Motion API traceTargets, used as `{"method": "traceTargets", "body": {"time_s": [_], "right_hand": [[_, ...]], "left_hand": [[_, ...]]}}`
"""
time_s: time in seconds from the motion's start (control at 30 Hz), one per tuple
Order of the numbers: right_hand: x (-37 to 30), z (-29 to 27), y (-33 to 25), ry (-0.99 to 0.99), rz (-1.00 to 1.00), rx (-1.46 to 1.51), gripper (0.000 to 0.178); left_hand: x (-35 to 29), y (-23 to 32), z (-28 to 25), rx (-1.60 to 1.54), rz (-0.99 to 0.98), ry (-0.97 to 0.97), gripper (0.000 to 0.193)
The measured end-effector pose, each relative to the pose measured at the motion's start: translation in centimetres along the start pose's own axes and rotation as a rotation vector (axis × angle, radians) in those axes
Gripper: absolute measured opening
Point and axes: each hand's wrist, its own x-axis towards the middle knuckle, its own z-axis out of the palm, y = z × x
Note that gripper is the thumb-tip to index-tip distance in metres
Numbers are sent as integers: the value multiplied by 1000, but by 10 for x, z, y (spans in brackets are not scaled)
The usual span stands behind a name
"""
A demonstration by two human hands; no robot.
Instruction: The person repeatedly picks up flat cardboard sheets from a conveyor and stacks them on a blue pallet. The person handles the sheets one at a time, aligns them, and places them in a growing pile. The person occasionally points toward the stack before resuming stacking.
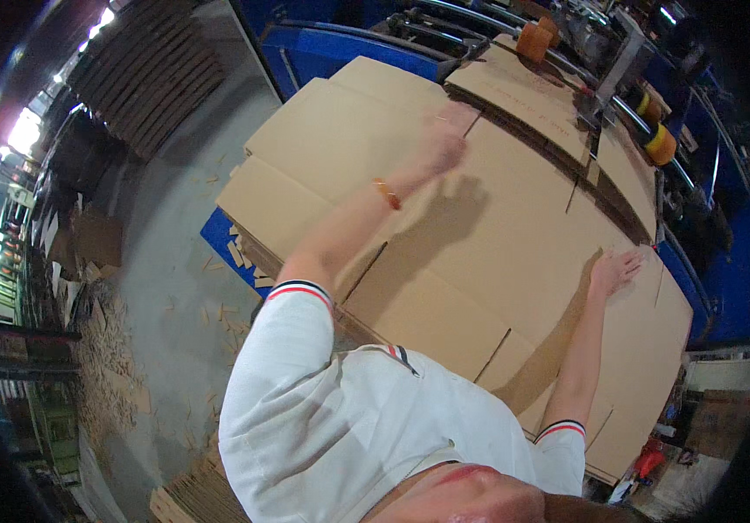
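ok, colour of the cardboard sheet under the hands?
The cardboard sheet is light brown; head view shows it best.

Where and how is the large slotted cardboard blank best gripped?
The cardboard blank is probably best gripped by its opposite side edges, left hand from the left, right hand from the right, thumbs on top: it lies flat and wide, its broad face offering no handle.

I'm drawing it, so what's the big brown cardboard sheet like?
The cardboard sheet is tan and broad, with dark slits and faint fold lines. It lies flat beside a blue machine panel. The right hand seems to rest on it; the left hand is over it, blurred, touch unclear.
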Motion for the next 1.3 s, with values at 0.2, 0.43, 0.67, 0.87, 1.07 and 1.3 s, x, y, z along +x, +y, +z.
{"method": "traceTargets", "body": {"time_s": [0.2,0.43,0.67,0.87,1.07,1.3], "right_hand": [[-5,0,6,49,-136,-2,60],[-7,6,19,223,-339,391,47],[-40,-251,-133,-296,-729,2045,64],[-108,-398,-159,-1078,-566,2680,59],[-151,-366,-188,-1701,-929,2633,49],[-169,-296,-88,-610,-947,1328,16]], "left_hand": [[-69,-172,-236,1167,-654,106,28],[-62,-160,-293,996,-987,-232,61],[-43,-172,-344,1032,-1040,-215,67],[9,-88,-327,1434,-521,-145,62],[75,9,-385,683,-675,-417,28],[85,116,-414,-735,-698,-512,61]]}}
